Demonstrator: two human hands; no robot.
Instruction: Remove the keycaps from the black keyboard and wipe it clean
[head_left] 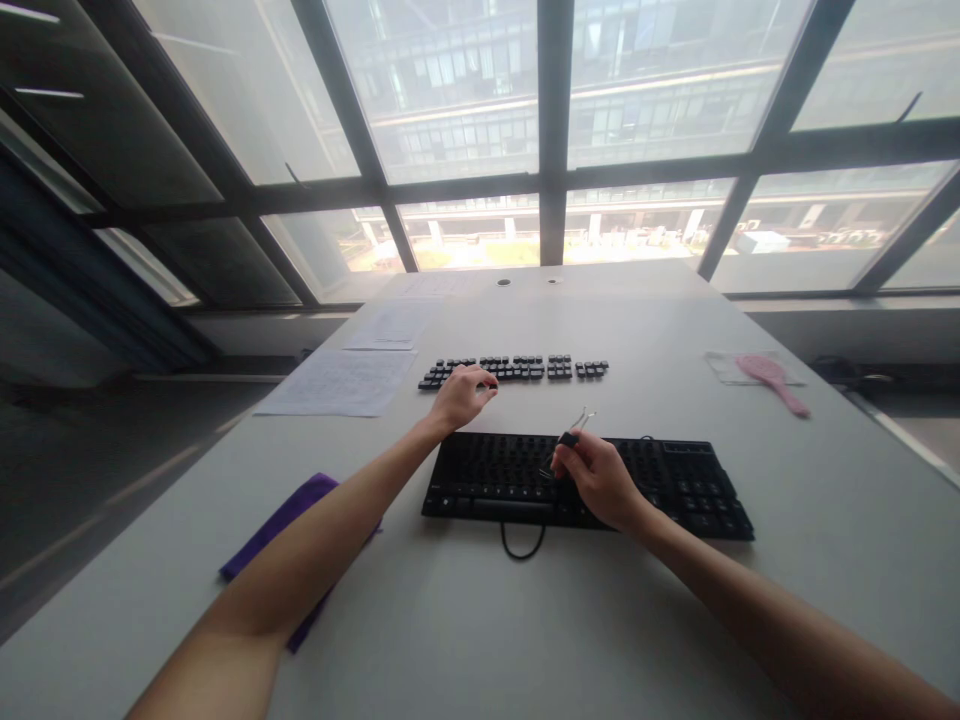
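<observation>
A black keyboard [480, 507] lies in front of me, many of its keys stripped of their caps, the bottom row and right-hand block still bearing theirs. Beyond it, loose black keycaps [560, 368] stand in rows on the table. My left hand [460, 398] is at the near edge of those rows, thumb and fingertips pinched on a small black keycap [492, 387]. Over the middle of the keyboard, my right hand [600, 478] is closed around a wire keycap puller [582, 418] with a dark handle, its wire ends pointing up and away.
A purple cloth [300, 505] lies under my left forearm. Printed paper sheets [337, 382] are spread at the left. At the right, a pink hairbrush [772, 380] rests partly on a clear bag [720, 368]. The keyboard's cable [523, 557] loops out at the front.
</observation>
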